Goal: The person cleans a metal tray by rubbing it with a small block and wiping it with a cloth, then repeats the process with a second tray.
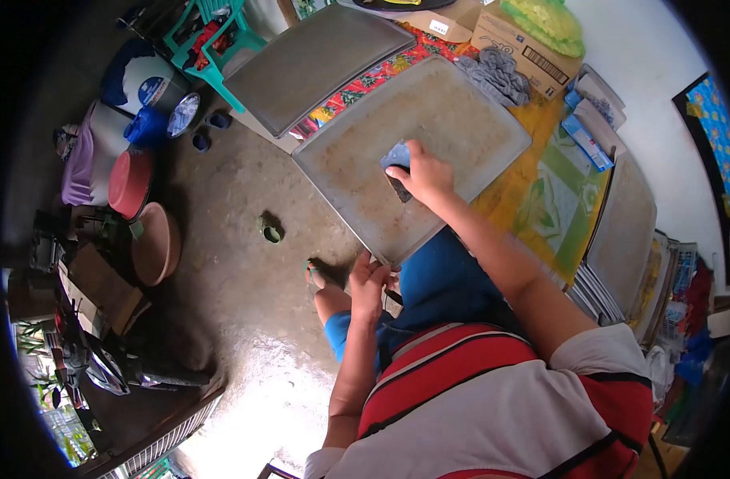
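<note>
A large metal tray with brownish stains lies tilted in front of me, its near corner over my lap. On its surface my right hand grips a scraper-like tool, with a blue-grey upper part and a dark lower end touching the metal. The fingers are wrapped round the upper part. My left hand holds the near corner of the tray, fingers closed at its edge. Beyond the tray, a second dark metal tray rests on a red floral cloth.
Crumpled grey cloth and a cardboard box are behind the tray. More trays stand stacked at the right. A green chair, basins and a small green object are on the left.
</note>
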Demonstrator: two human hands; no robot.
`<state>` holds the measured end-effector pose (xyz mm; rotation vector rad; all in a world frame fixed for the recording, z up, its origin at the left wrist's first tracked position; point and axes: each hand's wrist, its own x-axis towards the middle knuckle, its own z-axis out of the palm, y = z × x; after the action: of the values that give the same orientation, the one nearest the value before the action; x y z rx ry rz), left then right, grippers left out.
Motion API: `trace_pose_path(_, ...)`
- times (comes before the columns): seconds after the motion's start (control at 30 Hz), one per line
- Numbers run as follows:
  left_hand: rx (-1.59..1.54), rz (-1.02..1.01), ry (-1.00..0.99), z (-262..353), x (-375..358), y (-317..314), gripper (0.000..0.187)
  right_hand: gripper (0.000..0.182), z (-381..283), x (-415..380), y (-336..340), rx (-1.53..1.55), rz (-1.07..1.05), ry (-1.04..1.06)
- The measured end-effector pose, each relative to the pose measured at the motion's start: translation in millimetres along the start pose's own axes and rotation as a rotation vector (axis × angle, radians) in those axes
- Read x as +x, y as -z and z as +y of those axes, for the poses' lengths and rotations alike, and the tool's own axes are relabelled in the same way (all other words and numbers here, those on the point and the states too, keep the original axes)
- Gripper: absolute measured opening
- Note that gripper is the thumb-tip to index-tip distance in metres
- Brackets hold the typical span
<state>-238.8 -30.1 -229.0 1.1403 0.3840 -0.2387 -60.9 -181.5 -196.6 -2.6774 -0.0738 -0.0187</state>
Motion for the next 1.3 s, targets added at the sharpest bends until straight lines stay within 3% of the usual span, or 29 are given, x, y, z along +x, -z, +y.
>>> trace_pose_path(0.1, -0.113, -0.005, 0.035, -10, 6, 0, 0.033, 0.057, -25, -35, -3, -0.014, -0.048, 0.099)
trace_pose_path(0.13, -0.127, 0.006, 0.030, -12, 4, 0, 0.028, 0.058, -30, -49, -14, 0.067, 0.017, 0.286)
trace_pose_path(0.17, -0.140, 0.018, 0.025, -14, 3, 1, 0.024, 0.059, -31, -50, -19, 0.032, -0.002, 0.307)
trace_pose_path(0.2, -0.172, 0.016, 0.046, -15, 2, 2, 0.026, 0.059, -33, -51, -20, 0.000, -0.019, 0.328)
trace_pose_path(0.27, -0.237, 0.018, 0.088, -17, -3, 6, 0.029, 0.065, -21, -29, -14, -0.017, -0.007, 0.136)
trace_pose_path(0.3, -0.233, 0.015, 0.090, -16, -8, 4, 0.031, 0.064, -13, -18, -7, 0.012, 0.104, 0.136)
trace_pose_path(0.4, -0.242, -0.011, 0.085, -11, -15, -4, 0.034, 0.064, -22, -33, -3, 0.011, -0.096, 0.054)
trace_pose_path(0.53, -0.304, -0.041, 0.083, -7, -21, -12, 0.035, 0.067, -59, -64, -19, 0.192, -0.119, 0.299)
trace_pose_path(0.63, -0.344, -0.025, 0.106, -7, -20, -10, 0.032, 0.064, -66, -60, 4, 0.352, 0.019, 0.266)
trace_pose_path(0.7, -0.342, -0.012, 0.118, -9, -19, -8, 0.029, 0.067, -48, -42, 30, 0.286, -0.048, 0.051)
trace_pose_path(0.87, -0.197, 0.011, 0.074, -17, -11, -5, 0.020, 0.072, 103, 30, 66, 0.005, 0.232, -0.221)
trace_pose_path(0.93, -0.191, -0.023, 0.050, -20, -10, -3, 0.021, 0.073, 134, 32, 77, -0.133, 0.254, -0.300)
trace_pose_path(0.97, -0.186, -0.043, 0.039, -21, -8, -3, 0.022, 0.073, 145, 32, 77, -0.202, 0.266, -0.343)
trace_pose_path(1.03, -0.175, -0.031, 0.026, -24, -6, -2, 0.024, 0.077, 113, 10, 59, -0.014, 0.146, -0.385)
trace_pose_path(1.1, -0.174, -0.020, 0.021, -28, -5, -2, 0.026, 0.080, 64, -21, 25, 0.017, 0.051, -0.191)
trace_pose_path(1.17, -0.172, -0.006, 0.022, -31, -6, 1, 0.028, 0.080, 27, -59, -7, -0.031, 0.095, 0.192)
trace_pose_path(1.2, -0.181, -0.001, 0.039, -31, -7, 1, 0.027, 0.079, 23, -61, -8, -0.036, 0.110, 0.223)
trace_pose_path(1.3, -0.202, 0.000, 0.049, -28, -7, 3, 0.027, 0.076, 73, -22, 27, 0.035, 0.111, -0.126)
